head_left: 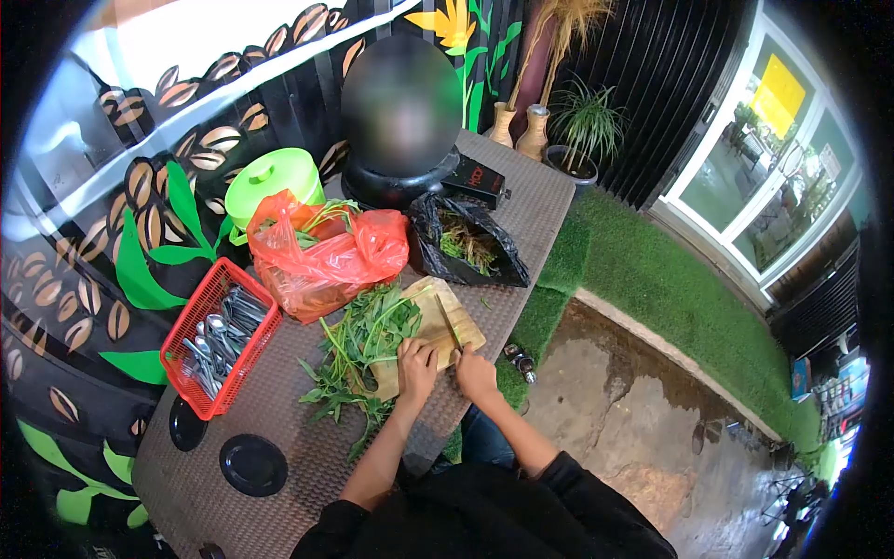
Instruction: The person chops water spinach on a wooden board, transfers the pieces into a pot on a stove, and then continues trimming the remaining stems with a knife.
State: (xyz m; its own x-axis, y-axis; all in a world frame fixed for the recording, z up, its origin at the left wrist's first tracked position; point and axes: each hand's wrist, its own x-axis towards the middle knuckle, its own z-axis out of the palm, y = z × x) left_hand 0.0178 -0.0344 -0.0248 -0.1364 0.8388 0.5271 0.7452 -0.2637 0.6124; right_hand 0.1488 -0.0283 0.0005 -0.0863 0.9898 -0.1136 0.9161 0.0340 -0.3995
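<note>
My right hand [476, 374] is wrapped round the handle of a knife [446, 317], whose blade points away from me over a wooden cutting board [468, 329]. Beside it, my left hand [417, 366] rests on the board's near part with its fingers curled on the leafy greens [380, 324]. Long stems and leaves cover the board's left side and spill onto the table. What lies under my left fingers is mostly hidden.
Behind the board stand a red plastic bag [321, 265] of greens and a black plastic bag [470, 247]. A red basket [221, 340] of cutlery, black plates [253, 465], a lime-green lidded pot [264, 186] and a black box [474, 181] share the woven-top table [326, 508].
</note>
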